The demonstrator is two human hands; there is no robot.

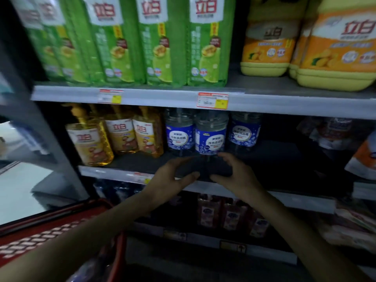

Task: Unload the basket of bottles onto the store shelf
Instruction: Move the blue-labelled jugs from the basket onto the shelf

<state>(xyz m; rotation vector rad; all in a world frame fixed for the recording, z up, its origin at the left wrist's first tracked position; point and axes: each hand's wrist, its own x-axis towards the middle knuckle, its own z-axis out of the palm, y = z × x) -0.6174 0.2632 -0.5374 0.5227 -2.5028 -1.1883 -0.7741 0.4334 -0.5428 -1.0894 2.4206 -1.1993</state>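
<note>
A clear bottle with a blue label (210,137) stands at the front of the middle shelf (130,162), between two like bottles (179,135) (245,131). My left hand (173,178) and my right hand (232,169) cup its dark lower part from either side, fingers and thumbs curved round it. The red basket (120,243) hangs at the lower left beside my left forearm. Something clear shows dimly inside it.
Yellow pump bottles (89,141) fill the middle shelf's left part. Green packs (156,41) and orange jugs (266,47) stand on the shelf above. Refill pouches (364,155) lie at the right. Reddish bottles (232,214) sit on the shelf below.
</note>
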